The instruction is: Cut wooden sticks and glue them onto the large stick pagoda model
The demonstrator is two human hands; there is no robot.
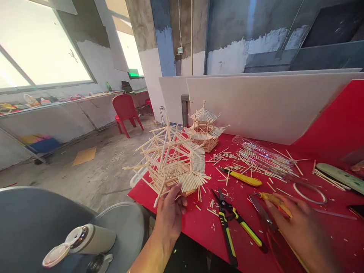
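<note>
The left hand (pixel 171 206) pinches the near edge of the stick house (pixel 176 169) at the red table's (pixel 195 227) corner. Two roof parts look covered, but bare bars suggest much is left. The right hand (pixel 302 223) curls round a yellow tool (pixel 271 198); I can't tell if its fingers grip.

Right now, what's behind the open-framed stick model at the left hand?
Behind the open-framed model, a roofed pagoda model stands on the red table, with a white board beyond. The pagoda's lower left is partly covered, details hidden.
</note>
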